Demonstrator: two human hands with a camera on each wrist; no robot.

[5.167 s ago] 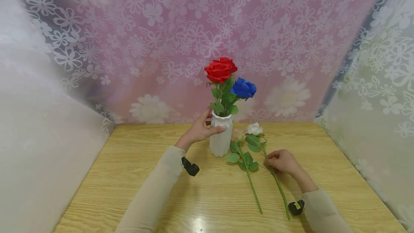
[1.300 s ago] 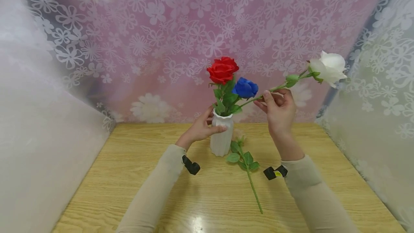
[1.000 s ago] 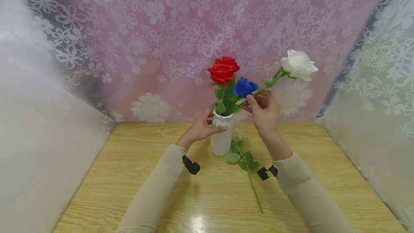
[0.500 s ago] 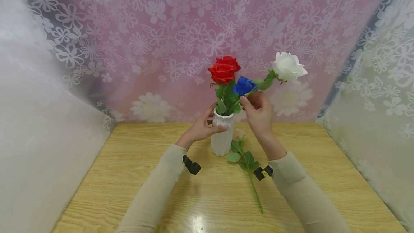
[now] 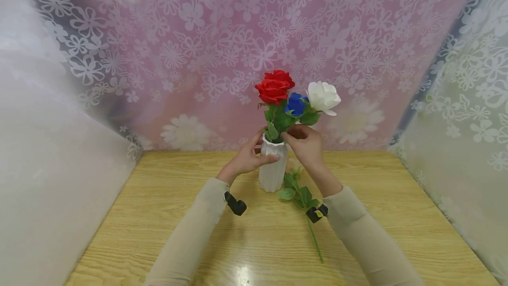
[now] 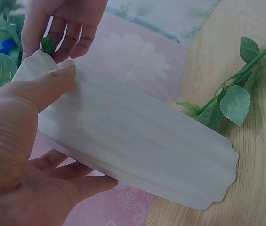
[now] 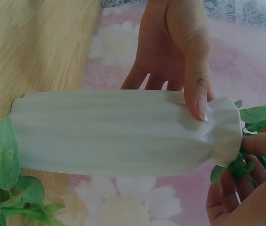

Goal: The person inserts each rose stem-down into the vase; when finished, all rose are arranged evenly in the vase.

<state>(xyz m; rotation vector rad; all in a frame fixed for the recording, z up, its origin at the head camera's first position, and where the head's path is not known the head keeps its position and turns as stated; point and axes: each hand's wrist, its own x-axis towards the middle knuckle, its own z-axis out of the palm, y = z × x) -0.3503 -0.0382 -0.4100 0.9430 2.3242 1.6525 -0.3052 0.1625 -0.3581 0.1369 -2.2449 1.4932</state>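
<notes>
A white fluted vase (image 5: 271,173) stands upright on the table, steadied by my left hand (image 5: 247,157), whose thumb and fingers wrap its upper part. Red rose (image 5: 275,86) and blue rose (image 5: 295,104) rise from its mouth. At the right side of the rim, my right hand (image 5: 309,148) pinches the white rose (image 5: 323,97) low on its stem, among green leaves. That rose's bloom leans right, beside the blue one. The right wrist view has the fingers (image 7: 229,190) around leaves right at the vase mouth; the stem's lower end is hidden.
Another rose with a pale peach bloom lies on the wooden table (image 5: 166,215), right of the vase; its green stem (image 5: 315,239) points toward the front and my right wrist partly covers it. A pink floral sheet (image 5: 206,56) hangs behind, with whitish sheets at both sides.
My right hand picked the white rose off the table, brought it to the vase and lowered it leftward, so its bloom now sits near the blue one. My left hand stayed on the vase.
</notes>
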